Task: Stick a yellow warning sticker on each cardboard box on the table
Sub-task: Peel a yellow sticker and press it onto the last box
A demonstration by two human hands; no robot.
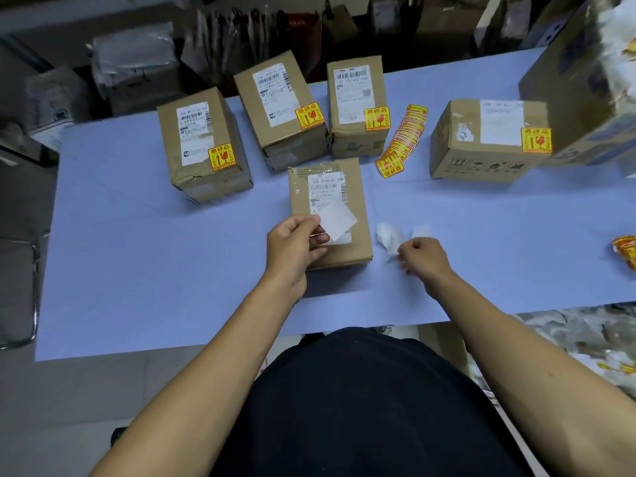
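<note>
L hand (296,244) pinches a white sticker (339,220) over the nearest box (358,242); R hand (425,258) grip pinches white backing paper (389,237) on tabletop (155,263).

A long table covered in pale blue cloth (137,253) carries 5 brown cardboard boxes. 3 stand in a row toward the back left: the left box (203,146), the middle box (278,108) and the right box (358,108). A 4th box (488,139) sits well apart to the right. The 5th, nearest box (330,211) lies in front of the row, at centre. A strip of yellow-and-red stickers (401,139) lies between the right box and the 4th. Crumpled white backing papers (392,235), probably 2, lie just right of the nearest box.
</note>
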